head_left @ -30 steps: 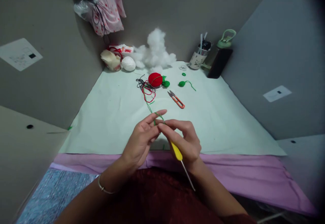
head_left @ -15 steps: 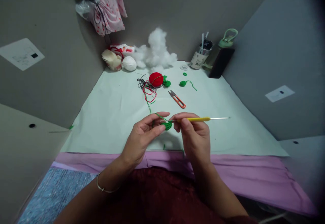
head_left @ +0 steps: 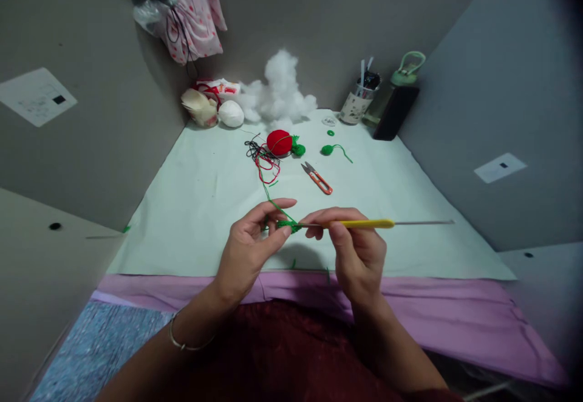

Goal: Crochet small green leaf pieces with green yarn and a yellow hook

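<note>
My left hand [head_left: 250, 244] pinches a small green crochet piece [head_left: 288, 226] between thumb and fingers, its index finger stretched out above. A strand of green yarn [head_left: 283, 211] runs over that finger, down to the piece and back across the table. My right hand [head_left: 357, 247] is closed on the yellow handle of a crochet hook [head_left: 368, 224]. The hook's metal shaft reaches left to the green piece, where its tip is hidden; its other end points right. Beyond my hands lie orange-handled thread snips [head_left: 317, 178].
Behind the snips are a red ball [head_left: 279, 143], tangled black and red yarn [head_left: 264, 158] and a small green crocheted ball [head_left: 327, 150] with a tail. White stuffing [head_left: 282, 89], a pen cup [head_left: 356, 104], a bottle [head_left: 405, 74] and a dark phone-like slab [head_left: 395, 113] stand along the back wall.
My right hand and the crochet hook have shifted right and slightly down, drawing the shaft out through the green piece. My left hand has turned the piece a little, moving slightly left.
</note>
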Demonstrator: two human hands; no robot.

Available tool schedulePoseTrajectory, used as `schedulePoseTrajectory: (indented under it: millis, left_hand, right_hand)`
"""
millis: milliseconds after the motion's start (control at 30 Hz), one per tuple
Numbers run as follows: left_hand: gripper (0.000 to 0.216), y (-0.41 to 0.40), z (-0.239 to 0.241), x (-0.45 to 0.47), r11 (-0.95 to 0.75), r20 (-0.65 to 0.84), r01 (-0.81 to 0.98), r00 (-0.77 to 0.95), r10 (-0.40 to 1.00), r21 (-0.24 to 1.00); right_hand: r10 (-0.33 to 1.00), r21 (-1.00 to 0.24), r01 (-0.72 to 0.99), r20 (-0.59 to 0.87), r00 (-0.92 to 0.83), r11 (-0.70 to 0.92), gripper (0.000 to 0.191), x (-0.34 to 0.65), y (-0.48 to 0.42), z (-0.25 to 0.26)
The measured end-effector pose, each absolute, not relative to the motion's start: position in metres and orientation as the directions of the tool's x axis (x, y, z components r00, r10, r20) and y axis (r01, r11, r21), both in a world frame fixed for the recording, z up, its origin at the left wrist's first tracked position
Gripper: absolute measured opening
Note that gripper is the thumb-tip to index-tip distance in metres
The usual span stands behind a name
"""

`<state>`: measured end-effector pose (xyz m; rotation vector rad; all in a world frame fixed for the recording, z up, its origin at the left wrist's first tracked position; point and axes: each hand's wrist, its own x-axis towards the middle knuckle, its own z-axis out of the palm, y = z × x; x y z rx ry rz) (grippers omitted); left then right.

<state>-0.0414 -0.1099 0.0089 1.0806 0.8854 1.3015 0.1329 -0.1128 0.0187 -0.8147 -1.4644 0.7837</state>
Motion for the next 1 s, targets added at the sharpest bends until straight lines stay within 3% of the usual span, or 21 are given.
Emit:
schedulePoseTrajectory:
  millis: [167,267,333,400,467,533,600,700,800,933,1000]
  left_hand:
    - [0.036,-0.113,0.014,-0.035,-0.035,0.051,-0.284,0.048,0.998,0.958]
    - [0.045,-0.114,0.017,-0.033,0.013,0.017,-0.415,0.069,0.997,0.910]
    - [0.049,-0.113,0.018,-0.033,0.158,-0.074,-0.538,0.174,0.982,0.828]
    - [0.046,-0.109,0.018,-0.036,0.333,-0.177,-0.612,0.303,0.936,0.717]
    - [0.041,-0.106,0.019,-0.039,0.412,-0.232,-0.638,0.349,0.908,0.651]
    - [0.041,-0.105,0.020,-0.040,0.359,-0.216,-0.653,0.292,0.932,0.667]
    - [0.044,-0.105,0.021,-0.039,0.280,-0.165,-0.627,0.237,0.957,0.726]
    - [0.042,-0.109,0.021,-0.035,0.192,-0.093,-0.554,0.203,0.975,0.810]
    - [0.040,-0.111,0.018,-0.030,0.144,-0.062,-0.518,0.172,0.983,0.843]
    - [0.048,-0.109,0.016,-0.030,0.214,-0.113,-0.587,0.204,0.973,0.781]
    - [0.047,-0.107,0.017,-0.033,0.325,-0.179,-0.630,0.286,0.942,0.705]
  right_hand:
    - [0.681,-0.640,0.252,0.721,-0.128,0.725,0.027,0.134,-0.114,0.011]
    - [0.541,-0.386,0.484,0.808,-0.233,0.785,0.033,0.132,-0.114,0.005]
    - [0.498,-0.285,0.562,0.824,-0.270,0.777,0.038,0.131,-0.115,0.004]
    - [0.539,-0.383,0.507,0.817,-0.204,0.772,0.036,0.131,-0.114,0.005]
    - [0.643,-0.594,0.333,0.764,-0.052,0.732,0.027,0.131,-0.111,0.008]
    - [0.757,-0.759,0.120,0.650,0.071,0.640,0.022,0.130,-0.107,0.011]
    - [0.816,-0.819,-0.007,0.572,0.085,0.574,0.020,0.128,-0.103,0.012]
    - [0.830,-0.830,0.012,0.557,0.016,0.557,0.018,0.125,-0.101,0.010]
    - [0.775,-0.763,0.169,0.632,-0.008,0.624,0.024,0.123,-0.106,0.007]
    - [0.594,-0.483,0.446,0.792,-0.145,0.753,0.039,0.125,-0.114,0.006]
    - [0.598,-0.502,0.428,0.792,-0.122,0.751,0.038,0.127,-0.113,0.007]
